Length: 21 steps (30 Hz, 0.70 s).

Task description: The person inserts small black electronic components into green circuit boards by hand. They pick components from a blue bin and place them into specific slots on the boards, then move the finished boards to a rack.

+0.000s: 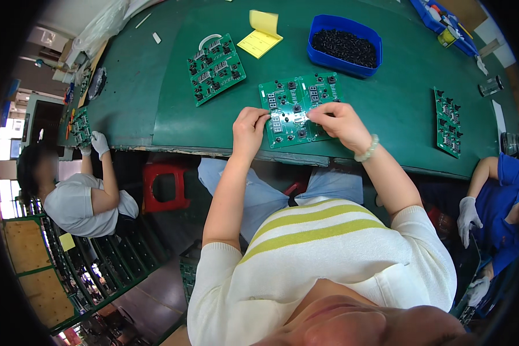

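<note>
A green circuit board (298,128) with digit displays and black buttons lies on the table in front of me. At its left edge, my left hand (249,131) is closed, with thumb and forefinger pinched on the board beside the displays. My right hand (341,124) reaches over the board's right half, thumb and forefinger pressed together just above the surface. Whatever small thing may be between those fingertips is hidden. Beyond the board stands a blue bin (341,64) full of small black parts.
A second circuit board (215,70) lies at the far left, near a yellow notepad (260,43). Another board (447,122) rests at the right. A gloved person (81,196) handles a board at left; a person in blue (506,190) sits at right.
</note>
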### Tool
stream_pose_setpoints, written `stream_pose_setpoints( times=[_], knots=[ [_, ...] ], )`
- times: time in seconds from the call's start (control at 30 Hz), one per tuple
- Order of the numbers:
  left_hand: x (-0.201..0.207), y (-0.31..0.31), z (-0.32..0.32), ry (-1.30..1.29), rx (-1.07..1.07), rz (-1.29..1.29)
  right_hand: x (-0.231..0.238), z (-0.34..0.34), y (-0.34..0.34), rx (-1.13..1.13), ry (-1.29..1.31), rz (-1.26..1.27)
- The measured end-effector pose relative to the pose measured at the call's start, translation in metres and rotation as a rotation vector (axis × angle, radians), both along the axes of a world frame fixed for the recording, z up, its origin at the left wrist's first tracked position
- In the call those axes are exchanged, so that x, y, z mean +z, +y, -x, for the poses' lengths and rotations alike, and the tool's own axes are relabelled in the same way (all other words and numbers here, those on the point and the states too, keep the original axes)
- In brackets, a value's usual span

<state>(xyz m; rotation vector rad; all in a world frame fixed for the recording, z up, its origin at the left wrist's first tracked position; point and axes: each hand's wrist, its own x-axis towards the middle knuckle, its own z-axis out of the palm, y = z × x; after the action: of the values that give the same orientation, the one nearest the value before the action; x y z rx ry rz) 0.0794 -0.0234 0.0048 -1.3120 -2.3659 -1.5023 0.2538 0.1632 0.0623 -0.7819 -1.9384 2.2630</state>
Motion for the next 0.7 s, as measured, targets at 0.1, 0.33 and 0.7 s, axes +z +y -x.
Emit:
stream_pose_setpoints(
  times=[0.1, 0.33, 0.7],
  knots=[
    [-0.001, -0.001, 0.0, 0.003, -0.026, -0.006, -0.017, 0.025, -0.007, 0.08, 0.176, -0.617],
    [-0.006, 0.0, -0.002, -0.01, -0.017, -0.066, -0.031, 0.053, -0.017, 0.215, 0.227, -1.338],
    [0.001, -0.002, -0.001, -0.066, -0.042, 0.005, -0.02, 0.062, -0.01, 0.429, 0.188, -1.516]
  ],
)
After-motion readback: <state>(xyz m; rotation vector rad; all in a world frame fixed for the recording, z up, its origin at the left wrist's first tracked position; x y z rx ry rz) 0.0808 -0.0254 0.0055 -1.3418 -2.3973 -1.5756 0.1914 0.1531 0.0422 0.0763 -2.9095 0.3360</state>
